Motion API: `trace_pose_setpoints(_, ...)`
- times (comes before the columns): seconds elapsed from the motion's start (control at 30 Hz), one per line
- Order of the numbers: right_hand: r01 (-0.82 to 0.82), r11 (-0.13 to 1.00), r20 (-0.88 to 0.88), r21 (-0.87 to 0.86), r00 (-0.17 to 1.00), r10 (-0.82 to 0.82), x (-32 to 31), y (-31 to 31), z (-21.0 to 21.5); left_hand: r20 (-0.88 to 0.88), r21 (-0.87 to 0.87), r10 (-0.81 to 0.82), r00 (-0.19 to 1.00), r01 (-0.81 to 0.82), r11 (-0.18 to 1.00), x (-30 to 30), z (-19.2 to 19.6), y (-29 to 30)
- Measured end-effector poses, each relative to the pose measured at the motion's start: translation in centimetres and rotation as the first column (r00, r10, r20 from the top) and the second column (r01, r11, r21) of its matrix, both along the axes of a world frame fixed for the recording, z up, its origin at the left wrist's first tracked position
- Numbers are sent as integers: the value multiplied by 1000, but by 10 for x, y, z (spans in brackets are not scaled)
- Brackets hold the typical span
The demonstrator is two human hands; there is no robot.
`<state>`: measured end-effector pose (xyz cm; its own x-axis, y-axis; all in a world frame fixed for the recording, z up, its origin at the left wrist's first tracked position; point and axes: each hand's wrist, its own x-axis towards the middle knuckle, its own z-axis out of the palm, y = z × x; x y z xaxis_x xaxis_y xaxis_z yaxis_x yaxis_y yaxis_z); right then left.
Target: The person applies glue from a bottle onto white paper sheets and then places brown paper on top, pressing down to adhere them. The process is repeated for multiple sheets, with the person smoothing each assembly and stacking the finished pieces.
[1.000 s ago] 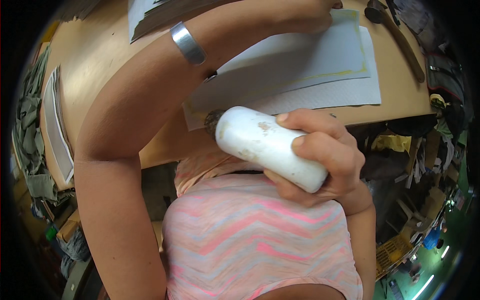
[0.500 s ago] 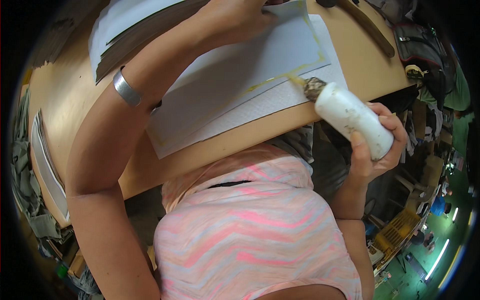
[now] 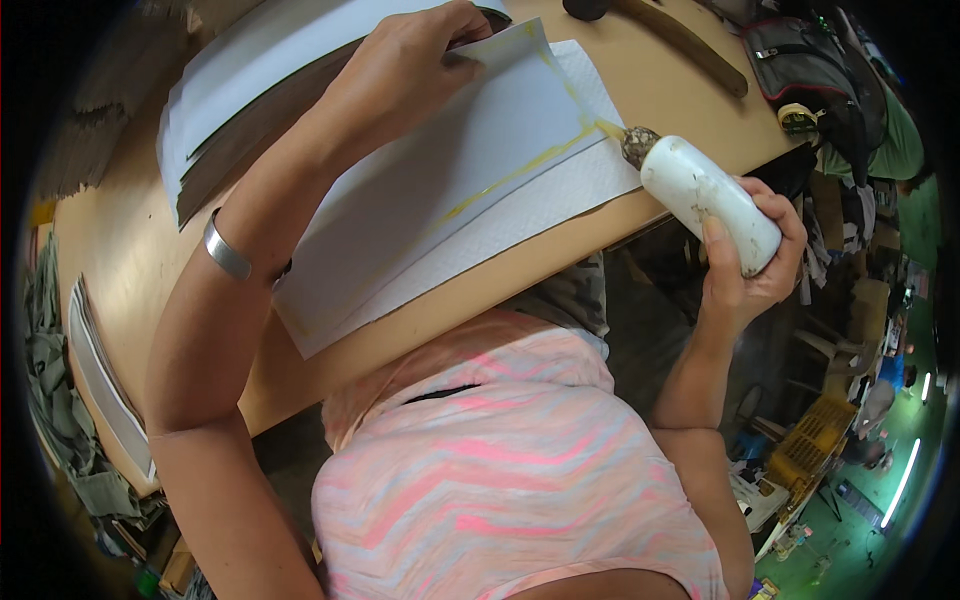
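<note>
My right hand [image 3: 755,250] is wrapped round a white squeeze bottle [image 3: 710,200], tilted with its nozzle down to the left. Crusted brown residue coats the bottle's neck, and the yellowish tip meets the right edge of a white sheet [image 3: 440,150]. A yellow line of glue [image 3: 490,190] runs along that sheet's near and right edges. At the sheet's far edge my left hand [image 3: 420,60] is closed, pinching the sheet between thumb and fingers. Beneath it lies a textured white sheet [image 3: 585,185], showing along the near and right sides.
A stack of white sheets with dark edges [image 3: 240,110] lies at the far left of the table [image 3: 690,120]. A wooden-handled tool [image 3: 690,40] rests at the far right, near a dark bag [image 3: 800,60]. More layered strips [image 3: 105,370] lie at the left edge.
The bottle's tip has moved along the near edge to the sheet's right corner, with more glue behind it. My left hand and the sheets appear lower and further left in view.
</note>
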<state>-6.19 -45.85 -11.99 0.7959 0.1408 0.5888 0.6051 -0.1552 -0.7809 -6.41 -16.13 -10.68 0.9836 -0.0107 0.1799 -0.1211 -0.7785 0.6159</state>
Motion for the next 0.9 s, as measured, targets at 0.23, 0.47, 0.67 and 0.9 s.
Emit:
trace_pose_setpoints(0.23, -18, 997, 36, -74, 999, 21, 9, 2, 3, -69, 1, 21, 997, -21, 1000, 2, 3, -1)
trace_pose_setpoints(0.47, -58, 981, -206, 187, 974, 97, 16, -22, 3, 48, -44, -5, 999, 7, 999, -1, -8, -2)
trace_pose_setpoints(0.67, -53, 902, -307, 429, 930, 201, 61, -20, -19, -109, -260, -56, 992, 26, 965, -5, 0, 0)
trace_pose_setpoints(0.9, -44, 983, -117, -176, 993, 23, 80, -11, -19, -201, -700, -272, 941, 57, 712, -12, 6, 23)
